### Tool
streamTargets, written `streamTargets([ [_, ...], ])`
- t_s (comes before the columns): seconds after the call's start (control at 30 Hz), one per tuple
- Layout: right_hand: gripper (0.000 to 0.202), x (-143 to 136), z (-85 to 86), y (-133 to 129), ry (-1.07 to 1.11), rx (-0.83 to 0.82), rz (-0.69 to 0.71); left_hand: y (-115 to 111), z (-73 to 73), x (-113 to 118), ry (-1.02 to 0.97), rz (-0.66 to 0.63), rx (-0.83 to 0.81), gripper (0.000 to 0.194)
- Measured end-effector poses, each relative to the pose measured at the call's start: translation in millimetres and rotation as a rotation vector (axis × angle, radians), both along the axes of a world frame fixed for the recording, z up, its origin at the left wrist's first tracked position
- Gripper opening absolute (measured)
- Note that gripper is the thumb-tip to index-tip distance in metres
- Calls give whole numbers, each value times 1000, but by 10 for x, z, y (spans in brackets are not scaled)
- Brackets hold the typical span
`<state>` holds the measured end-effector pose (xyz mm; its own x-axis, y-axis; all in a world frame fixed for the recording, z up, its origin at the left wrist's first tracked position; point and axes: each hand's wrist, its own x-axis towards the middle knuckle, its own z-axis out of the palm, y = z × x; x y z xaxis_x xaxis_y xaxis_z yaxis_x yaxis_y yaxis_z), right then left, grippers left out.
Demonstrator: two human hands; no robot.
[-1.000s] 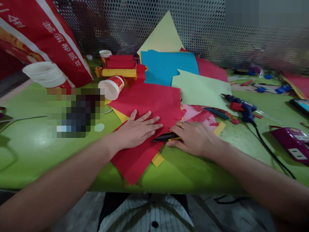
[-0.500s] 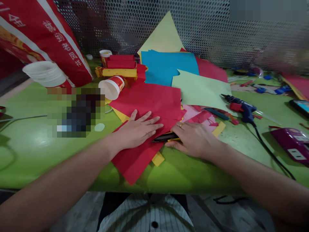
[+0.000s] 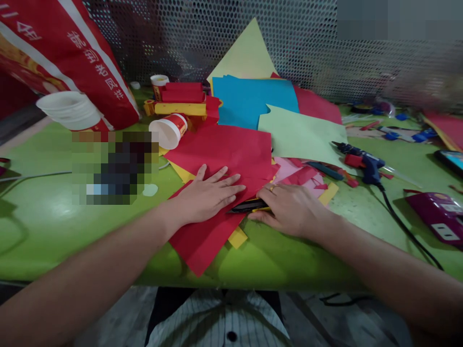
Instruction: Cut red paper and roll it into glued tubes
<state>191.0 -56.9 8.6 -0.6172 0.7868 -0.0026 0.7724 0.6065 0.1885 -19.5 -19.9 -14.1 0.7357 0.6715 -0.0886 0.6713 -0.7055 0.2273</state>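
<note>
1. Fingers of the left hand (image 3: pixel 210 195) are spread and laid flat on the lower red sheet (image 3: pixel 198 246), palm down; that broad contact probably keeps the paper from sliding or lifting.
2. Bent fingers of the right hand (image 3: pixel 296 207) close round a dark, narrow tool (image 3: pixel 246 207), index side above and thumb below. Its far end is hidden in the grip, so I cannot tell exactly what kind it is.
3. Low and nearly level, the tool points toward the left thumb, its tip near that thumb at the sheet's right edge. Such a low hold likely gives control close to the paper, while the flat hand steadies it.
4. Under the 5 left digits lies the lower red sheet, with 1 corner reaching toward the table's (image 3: pixel 289 270) near edge. A yellow piece (image 3: pixel 238 237) pokes out beside it.
5. Just beyond the fingertips are the upper red sheet (image 3: pixel 231 149) and pink scraps (image 3: pixel 289 171).
6. Farther out, a pale green sheet (image 3: pixel 304 130) partly overlaps a blue sheet (image 3: pixel 256 99). To the right sits a glue gun (image 3: pixel 371 166); to the left, a tipped paper cup (image 3: pixel 168 132).
</note>
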Motion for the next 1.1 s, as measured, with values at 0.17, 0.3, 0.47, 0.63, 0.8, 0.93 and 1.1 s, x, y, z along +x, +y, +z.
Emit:
streamTargets([
  [0.17, 40, 29, 6, 14, 1, -6, 23, -9, 1, 1, 11, 9, 1, 47],
  [0.3, 40, 34, 9, 23, 4, 3, 42, -12, -7, 5, 14, 9, 6, 47],
  [0.47, 39, 19, 24, 20, -6, 15, 31, -13, 0, 13, 19, 10, 5, 47],
  [0.63, 38, 50, 23, 20, 1, 16, 59, -16, 0, 6, 15, 13, 1, 47],
  [0.8, 40, 33, 7, 8, 6, 10, 30, -9, -21, 1, -3, 10, 2, 47],
  [0.93, 40, -8, 8, -6, 0, -8, 22, -10, -20, 8, -2, 7, 9, 46],
  [1.1, 40, -6, 4, -11, 12, -18, 41, -20, -7, 14, 7, 14, 12, 46],
])
